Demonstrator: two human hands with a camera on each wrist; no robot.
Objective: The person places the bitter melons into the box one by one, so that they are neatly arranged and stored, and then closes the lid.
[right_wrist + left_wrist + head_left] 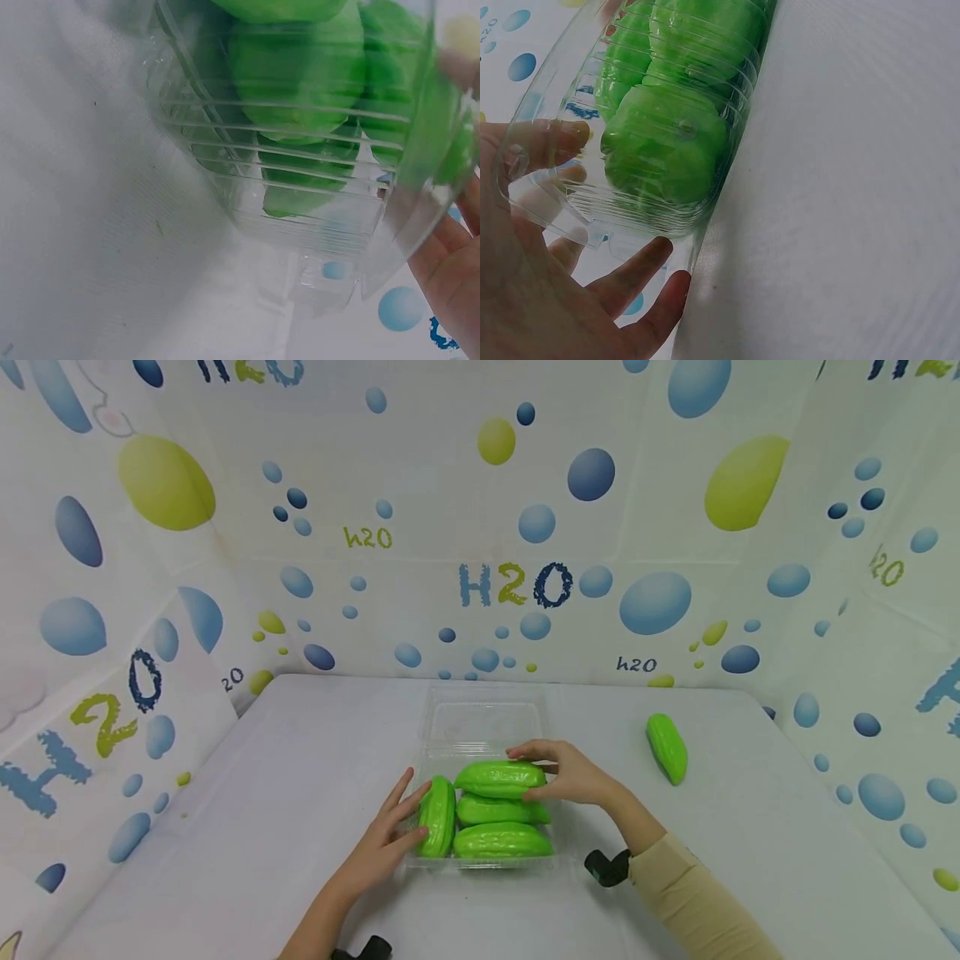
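Note:
A clear plastic clamshell box (504,862) stands on the table, its lid (486,714) folded back behind it. Inside, three shiny green toy cucumbers lie crosswise, the rearmost cucumber (498,779) on top, while another cucumber (437,817) runs lengthwise along the left wall. With thumb and fingers, my right hand (573,774) grips the right end of the rearmost one. My left hand (381,842) reaches over the left wall, fingers spread and fairly straight, fingertips at the lengthwise cucumber. The left wrist view shows the fingers (641,274) beside the box's ribbed corner.
One more green cucumber (667,748) lies on the white table (315,777), to the right behind my right hand. A patterned cloth (420,460) with blue and green spots hangs behind and at both sides. Black wrist devices (607,867) sit at both wrists.

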